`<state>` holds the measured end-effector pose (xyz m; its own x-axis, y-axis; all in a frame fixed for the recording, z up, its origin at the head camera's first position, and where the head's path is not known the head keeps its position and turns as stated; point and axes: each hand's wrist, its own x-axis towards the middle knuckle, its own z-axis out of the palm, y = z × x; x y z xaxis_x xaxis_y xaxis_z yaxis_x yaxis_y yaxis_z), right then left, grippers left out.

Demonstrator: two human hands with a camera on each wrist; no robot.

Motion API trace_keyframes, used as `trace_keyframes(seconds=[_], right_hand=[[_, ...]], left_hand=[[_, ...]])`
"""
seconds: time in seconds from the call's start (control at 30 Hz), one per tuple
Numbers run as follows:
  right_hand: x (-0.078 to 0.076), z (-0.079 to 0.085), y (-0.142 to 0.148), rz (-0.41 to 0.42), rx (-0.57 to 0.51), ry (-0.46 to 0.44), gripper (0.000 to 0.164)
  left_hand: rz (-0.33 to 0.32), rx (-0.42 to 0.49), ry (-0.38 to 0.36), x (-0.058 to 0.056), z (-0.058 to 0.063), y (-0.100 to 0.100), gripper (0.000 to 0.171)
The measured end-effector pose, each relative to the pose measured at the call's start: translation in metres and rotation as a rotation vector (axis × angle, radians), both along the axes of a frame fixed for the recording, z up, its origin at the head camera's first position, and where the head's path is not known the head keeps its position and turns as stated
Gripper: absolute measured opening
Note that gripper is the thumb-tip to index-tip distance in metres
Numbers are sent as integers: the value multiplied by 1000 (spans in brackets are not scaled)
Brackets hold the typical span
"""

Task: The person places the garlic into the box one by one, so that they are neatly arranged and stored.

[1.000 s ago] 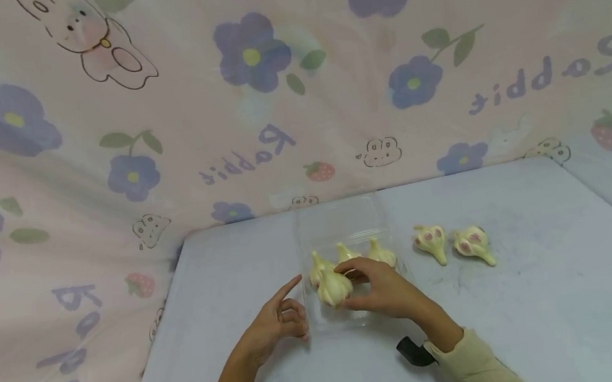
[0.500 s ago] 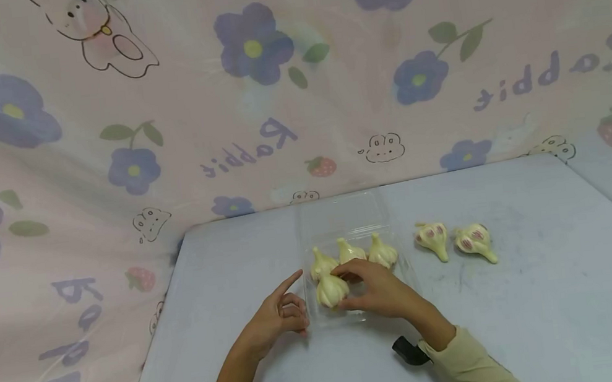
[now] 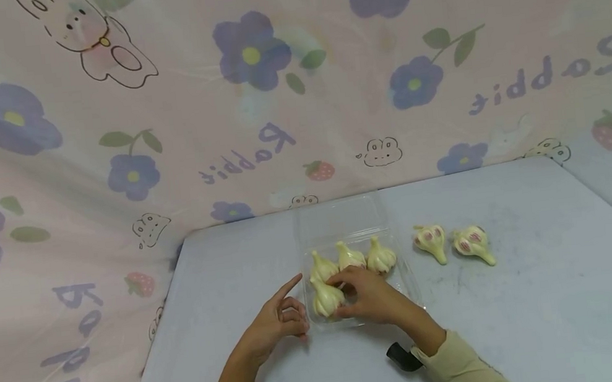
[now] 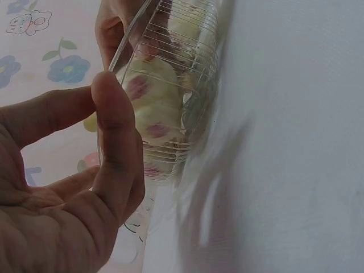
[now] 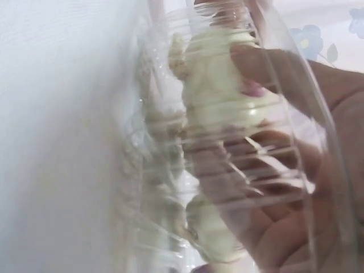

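My right hand (image 3: 370, 296) holds a pale garlic bulb (image 3: 327, 301) by its side with thumb and fingers, in the near left part of a clear plastic box (image 3: 353, 320). Behind it, three more bulbs fill the far row: a left one (image 3: 325, 267), a middle one (image 3: 349, 253) and a right one (image 3: 381, 259). My left hand (image 3: 275, 325) rests against the box's left side, index finger stretched to the rim and the others bent. In the left wrist view, purple-marked bulbs (image 4: 153, 102) show through the ribbed wall. The right wrist view shows fingers around a bulb (image 5: 216, 85).
Two garlic bulbs with purple patches, one nearer (image 3: 431, 243) and one further right (image 3: 474, 245), lie on the white table (image 3: 562, 288) right of the box. The box's raised lid (image 3: 339, 218) leans toward the patterned cloth (image 3: 176, 130) behind the table.
My right hand has moved slightly left with the garlic bulb and lowered it into the box's near left part; its stem now points up. The left hand stays at the box's side.
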<state>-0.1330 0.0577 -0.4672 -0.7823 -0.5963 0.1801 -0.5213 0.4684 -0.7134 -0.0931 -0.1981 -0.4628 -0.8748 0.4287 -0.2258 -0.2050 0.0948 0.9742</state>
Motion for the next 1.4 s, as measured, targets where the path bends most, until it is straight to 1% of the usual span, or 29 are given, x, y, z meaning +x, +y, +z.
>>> trace_keyframes(seconds=[0.2,0.33,0.53,0.7,0.9,1.17,1.3,1.4], right_hand=[[1,-3,-2,4,-11,-33,46],[2,-2,-3,-8,-11,-64,47],[2,-1,-1,-18,8,-82,49],[2,0,2,1,-20,-80,46],[1,3,4,17,-37,-89,44],[3,9,9,-3,-14,-62,45],[4,14,16,2,-36,-98,46],[3,17,26,7,-39,-107,47]], left_hand=[[3,11,-2,1,0,0,96],[4,18,1,1,0,0,97],[-1,21,0,1,-1,0,97],[3,13,-6,0,-2,1,96],[0,20,-3,1,0,0,95],[-6,36,-6,1,-1,0,96],[-2,39,-12,1,-1,0,96],[-1,43,-11,2,-2,0,97]])
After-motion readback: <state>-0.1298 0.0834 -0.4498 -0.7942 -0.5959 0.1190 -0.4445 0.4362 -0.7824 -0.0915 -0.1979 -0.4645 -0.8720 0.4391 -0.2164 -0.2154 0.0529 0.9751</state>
